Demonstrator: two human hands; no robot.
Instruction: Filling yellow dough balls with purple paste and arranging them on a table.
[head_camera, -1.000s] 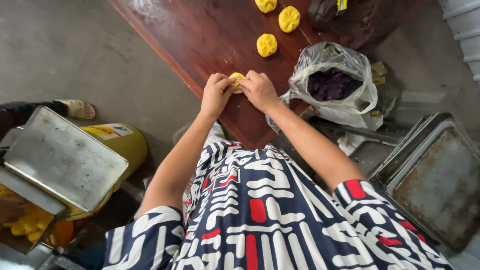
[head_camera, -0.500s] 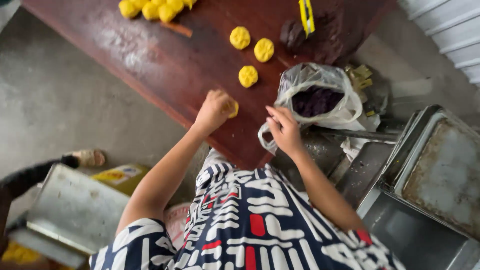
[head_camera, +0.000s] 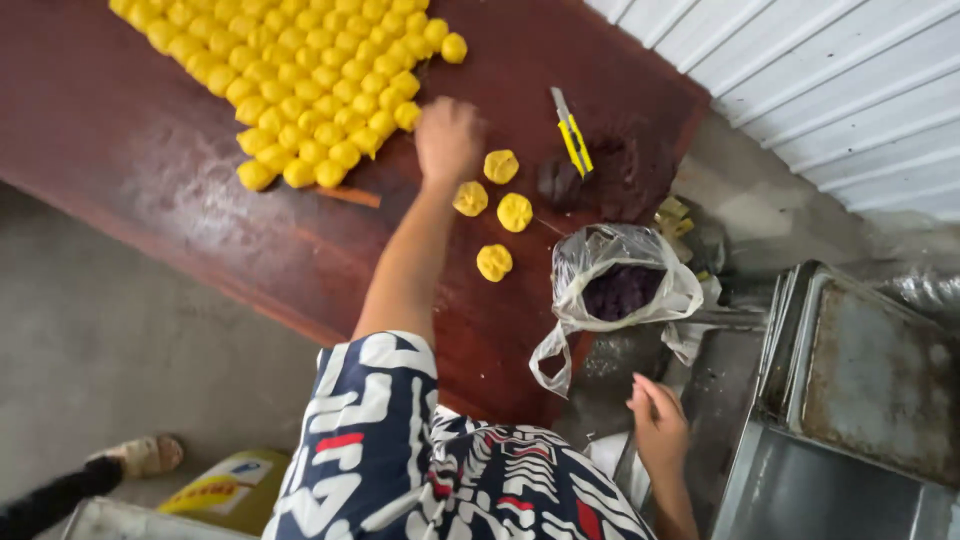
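Note:
My left hand (head_camera: 448, 140) is stretched out over the dark red table (head_camera: 150, 210), knuckles up and fingers curled, at the corner of a packed block of yellow dough balls (head_camera: 300, 90). Its palm is hidden, so what it holds cannot be seen. Several loose yellow balls (head_camera: 494, 262) lie just right of it. Low by the table's near end, my right hand (head_camera: 660, 425) hangs open and empty, below a clear plastic bag of purple filling (head_camera: 620, 290).
A yellow utility knife (head_camera: 572, 135) and a dark lump (head_camera: 560, 182) lie on the table's right end. Worn metal trays (head_camera: 870, 370) are stacked at the right. A yellow container (head_camera: 220, 485) and another person's sandalled foot (head_camera: 140, 455) are on the floor at lower left.
My hands have parted. The left, which carried a yellow ball, has reached forward to the block of balls. The right has dropped back toward my body beside the bag.

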